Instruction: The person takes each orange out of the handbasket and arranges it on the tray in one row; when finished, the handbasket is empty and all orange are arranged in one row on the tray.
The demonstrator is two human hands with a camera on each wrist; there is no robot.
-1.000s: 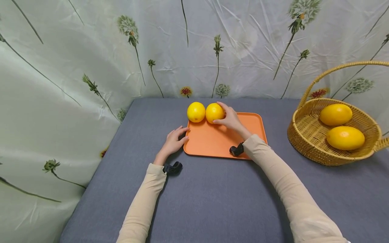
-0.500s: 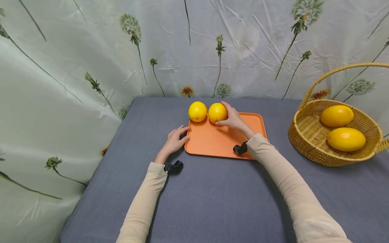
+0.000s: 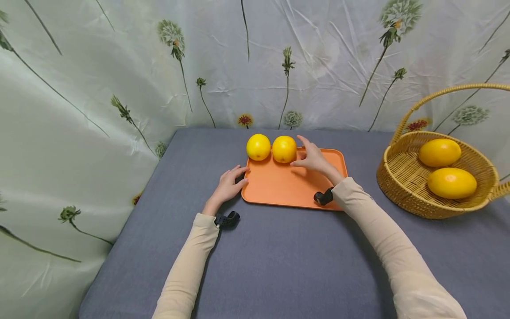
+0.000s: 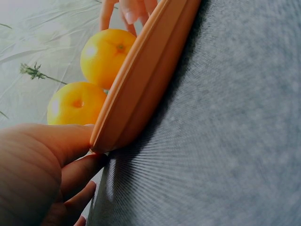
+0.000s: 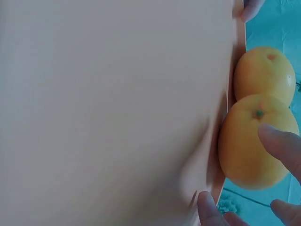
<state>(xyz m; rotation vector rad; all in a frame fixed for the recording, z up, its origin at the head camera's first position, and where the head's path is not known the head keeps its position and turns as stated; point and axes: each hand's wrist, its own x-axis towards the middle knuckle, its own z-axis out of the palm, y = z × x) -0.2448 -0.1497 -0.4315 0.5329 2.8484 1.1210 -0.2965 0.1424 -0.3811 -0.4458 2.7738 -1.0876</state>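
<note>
Left hand (image 3: 228, 184) touching tray (image 3: 284, 189) at left rim, fingers apart; left fruit (image 3: 258, 147), right fruit (image 3: 284, 149) side by side at tray's far-left corner, both roundish, no clear long axis; right hand (image 3: 312, 158) nearer, fingers apart, just right of right fruit; basket (image 3: 406, 195) well right on bench (image 3: 279, 261)
</note>
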